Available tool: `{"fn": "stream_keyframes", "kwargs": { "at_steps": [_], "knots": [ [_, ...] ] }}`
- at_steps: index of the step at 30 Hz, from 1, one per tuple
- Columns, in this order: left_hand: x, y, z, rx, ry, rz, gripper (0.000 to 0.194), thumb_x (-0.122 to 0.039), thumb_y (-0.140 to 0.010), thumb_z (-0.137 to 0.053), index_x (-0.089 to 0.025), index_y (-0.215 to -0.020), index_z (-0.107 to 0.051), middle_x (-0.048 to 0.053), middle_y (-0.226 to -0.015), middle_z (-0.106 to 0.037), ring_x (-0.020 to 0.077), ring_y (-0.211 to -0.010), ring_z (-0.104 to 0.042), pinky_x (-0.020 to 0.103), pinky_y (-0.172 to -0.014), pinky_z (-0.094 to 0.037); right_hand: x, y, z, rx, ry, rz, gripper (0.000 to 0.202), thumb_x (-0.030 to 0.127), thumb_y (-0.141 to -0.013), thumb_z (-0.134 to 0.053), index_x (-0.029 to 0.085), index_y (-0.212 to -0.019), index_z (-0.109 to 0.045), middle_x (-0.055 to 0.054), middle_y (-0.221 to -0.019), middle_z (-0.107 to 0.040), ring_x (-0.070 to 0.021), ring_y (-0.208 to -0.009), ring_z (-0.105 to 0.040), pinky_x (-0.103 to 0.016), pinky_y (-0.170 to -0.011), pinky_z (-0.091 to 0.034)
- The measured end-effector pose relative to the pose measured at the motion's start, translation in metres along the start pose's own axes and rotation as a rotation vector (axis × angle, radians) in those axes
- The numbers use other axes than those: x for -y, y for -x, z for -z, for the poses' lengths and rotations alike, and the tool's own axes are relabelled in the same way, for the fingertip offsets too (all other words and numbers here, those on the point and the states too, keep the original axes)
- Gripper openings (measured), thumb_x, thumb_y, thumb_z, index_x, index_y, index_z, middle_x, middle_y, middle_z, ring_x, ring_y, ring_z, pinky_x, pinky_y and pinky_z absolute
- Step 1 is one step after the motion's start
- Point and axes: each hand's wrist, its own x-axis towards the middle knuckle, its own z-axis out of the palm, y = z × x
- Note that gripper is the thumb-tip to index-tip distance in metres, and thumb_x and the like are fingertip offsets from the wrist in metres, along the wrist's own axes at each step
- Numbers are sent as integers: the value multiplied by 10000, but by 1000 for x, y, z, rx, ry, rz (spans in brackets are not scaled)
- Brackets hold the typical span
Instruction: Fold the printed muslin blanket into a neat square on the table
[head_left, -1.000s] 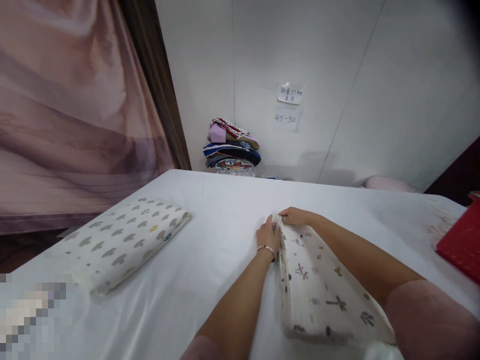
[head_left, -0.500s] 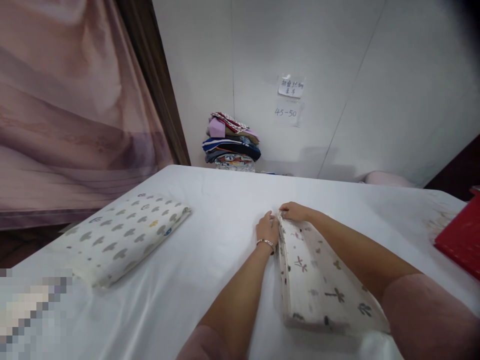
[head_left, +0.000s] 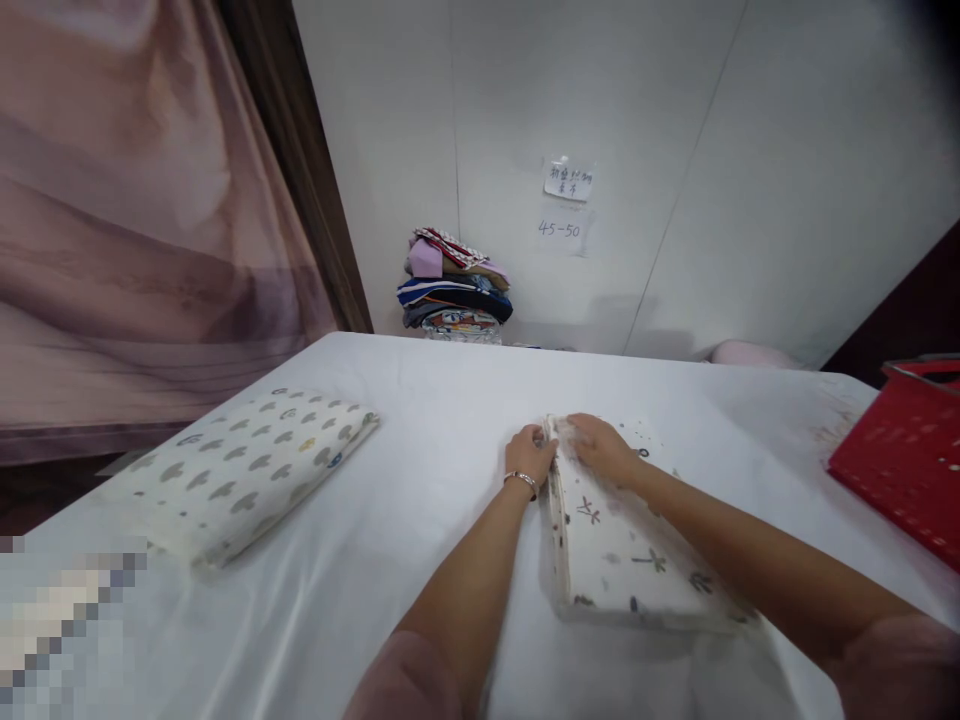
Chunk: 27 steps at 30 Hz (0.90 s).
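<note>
A folded white cloth (head_left: 616, 560) with small palm-tree prints lies on the table, its layered edge facing left. At its far left corner my left hand (head_left: 529, 456), with a bracelet at the wrist, curls its fingers and thumb round the edge. My right hand (head_left: 602, 450) rests flat on top beside that corner, fingers stretched out and slightly blurred. The right forearm covers part of the cloth's right side. Further left lies another folded white cloth (head_left: 255, 465) with grey cloud-like prints, touched by neither hand.
White sheeting covers the table (head_left: 420, 500). A red container (head_left: 900, 450) stands at the right edge. Behind the table rises a stack of folded fabrics (head_left: 456, 290) against the wall, near handwritten paper signs (head_left: 564, 205). A pink curtain (head_left: 150, 220) hangs at left.
My right hand has gone from pinching the cloth's far edge to lying flat on its top. The cloth's right part now lies flatter. My left hand stays at the corner.
</note>
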Motion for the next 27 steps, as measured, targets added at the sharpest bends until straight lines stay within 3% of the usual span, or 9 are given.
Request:
{"fn": "stream_keyframes", "kwargs": {
  "at_steps": [5, 9, 14, 20, 27],
  "knots": [
    [0, -2, -2, -14, 12, -7, 271, -329, -736, -585, -208, -979, -578, 35, -964, -643, 164, -917, -568, 292, -869, -388, 21, 36, -20, 141, 63, 71, 530, 391, -887, -242, 150, -1353, -316, -84, -1408, -296, -226, -1304, -207, -456, -1046, -160],
    [-5, 3, 6, -1, 67, 19, 212, -273, -765, -547, -201, -961, -589, 33, -981, -643, 149, -917, -571, 271, -857, -402, 35, 42, -10, 203, 78, 11, 547, 401, -894, -206, 132, -1364, -290, -86, -1428, -246, -220, -1318, -159, -456, -1048, -133],
    [-4, 32, 28, 16, 83, 59, 198, -283, -794, -501, -185, -936, -598, 39, -962, -650, 139, -817, -593, 253, -772, -440, 49, 66, -3, 220, 55, 25, 581, 452, -892, -183, 148, -1383, -248, -73, -1452, -174, -208, -1333, -86, -444, -1058, -84],
    [-8, 68, 32, 80, 59, 53, 129, -276, -768, -514, -201, -780, -618, 7, -818, -670, 131, -757, -600, 227, -724, -440, 59, 81, -5, 273, 23, 2, 597, 454, -889, -189, 133, -1392, -220, -79, -1454, -161, -207, -1334, -85, -439, -1061, -83],
    [-12, 76, 33, 80, 31, 117, 134, -228, -762, -488, -189, -721, -609, 11, -755, -671, 122, -695, -599, 204, -643, -434, 67, 104, 1, 237, -69, -13, 542, 406, -887, -244, 158, -1368, -283, -77, -1438, -218, -204, -1329, -123, -450, -1058, -115]
  ]
}}
